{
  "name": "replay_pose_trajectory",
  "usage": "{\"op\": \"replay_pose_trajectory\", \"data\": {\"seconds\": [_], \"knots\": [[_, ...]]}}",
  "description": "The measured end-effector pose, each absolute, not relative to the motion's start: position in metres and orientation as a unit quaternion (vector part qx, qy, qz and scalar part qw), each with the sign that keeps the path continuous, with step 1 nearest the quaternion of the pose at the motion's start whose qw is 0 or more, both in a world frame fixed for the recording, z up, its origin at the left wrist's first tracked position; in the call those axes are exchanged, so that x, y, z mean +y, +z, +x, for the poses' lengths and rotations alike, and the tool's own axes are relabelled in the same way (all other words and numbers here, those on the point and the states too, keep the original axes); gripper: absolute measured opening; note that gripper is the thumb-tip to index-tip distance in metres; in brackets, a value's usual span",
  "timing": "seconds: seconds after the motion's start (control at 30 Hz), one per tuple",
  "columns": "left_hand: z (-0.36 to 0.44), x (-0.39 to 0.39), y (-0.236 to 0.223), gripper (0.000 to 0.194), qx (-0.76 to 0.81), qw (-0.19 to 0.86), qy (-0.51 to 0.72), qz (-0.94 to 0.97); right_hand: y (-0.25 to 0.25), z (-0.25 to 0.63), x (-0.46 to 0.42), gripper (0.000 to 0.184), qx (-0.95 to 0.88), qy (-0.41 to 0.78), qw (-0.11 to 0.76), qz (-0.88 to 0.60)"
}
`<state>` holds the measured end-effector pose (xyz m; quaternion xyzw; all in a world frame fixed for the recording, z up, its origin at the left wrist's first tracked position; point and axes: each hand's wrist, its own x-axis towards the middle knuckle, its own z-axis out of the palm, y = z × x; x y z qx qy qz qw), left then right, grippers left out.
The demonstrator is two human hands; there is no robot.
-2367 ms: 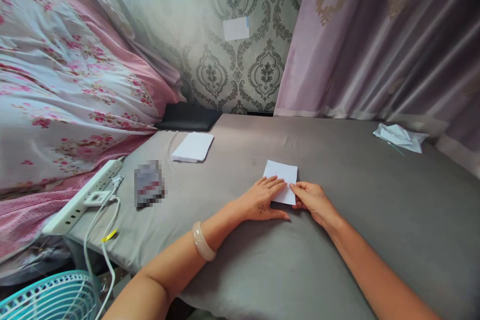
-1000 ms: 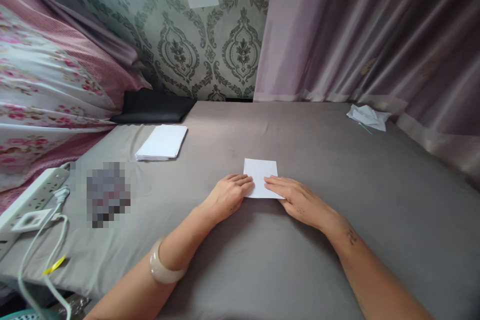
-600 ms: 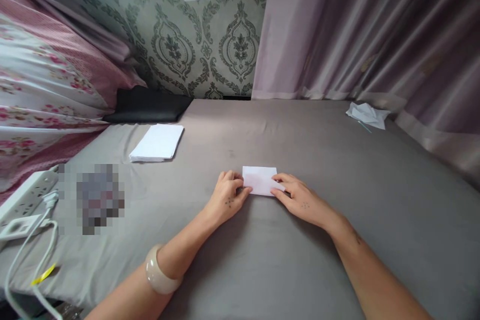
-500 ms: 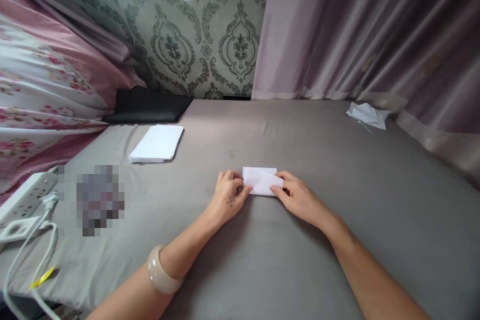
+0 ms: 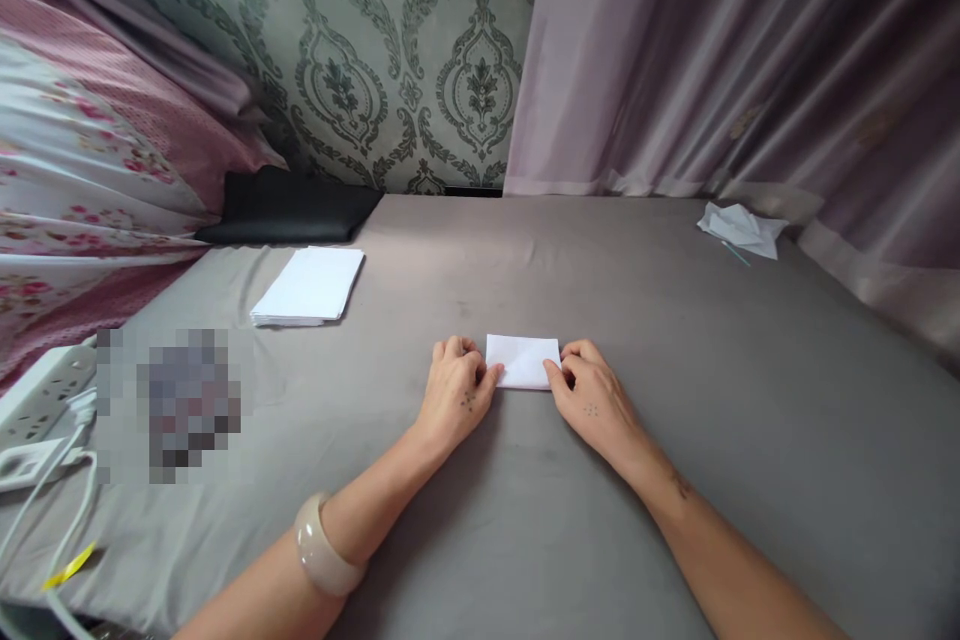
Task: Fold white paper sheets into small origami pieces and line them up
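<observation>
A small sheet of white paper, doubled over into a flat strip, lies at the middle of the grey-covered table. My left hand grips its left end, thumb on the near corner and the other fingers curled behind. At the right end my right hand pinches it the same way, the thumb on top near the front corner. The fingers' undersides are hidden. A cream bangle is on my left forearm.
A stack of white paper lies left, before a black folded item. A power strip with white cables and a blurred-out object sit further left. Crumpled white paper lies back right, by the purple curtain.
The paper was a flat square under my hands; its far part has been brought over, leaving a narrower strip. My fingers went from lying flat to pinching both ends. The view has tilted down.
</observation>
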<state>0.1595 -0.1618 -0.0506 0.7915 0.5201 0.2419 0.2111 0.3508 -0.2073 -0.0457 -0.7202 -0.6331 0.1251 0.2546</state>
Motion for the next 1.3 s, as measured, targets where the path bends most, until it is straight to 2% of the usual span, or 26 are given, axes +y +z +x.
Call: {"op": "replay_pose_trajectory", "data": {"seconds": [0.6,1.1,1.2,1.3], "knots": [[0.156,-0.158,-0.056,0.034,0.504,0.173,0.238,0.812,-0.045,0.346,-0.206,0.029,-0.642,0.049,0.165,-0.747],[0.155,-0.159,-0.056,0.036,0.501,0.163,0.221,0.821,-0.046,0.346,-0.207,0.031,-0.662,0.032,0.161,-0.731],[0.156,-0.160,-0.052,0.033,0.505,0.140,0.201,0.828,-0.045,0.345,-0.208,0.029,-0.661,0.023,0.145,-0.736],[0.160,-0.161,-0.045,0.024,0.502,0.102,0.167,0.842,-0.044,0.343,-0.209,0.020,-0.643,0.013,0.139,-0.753]]}}
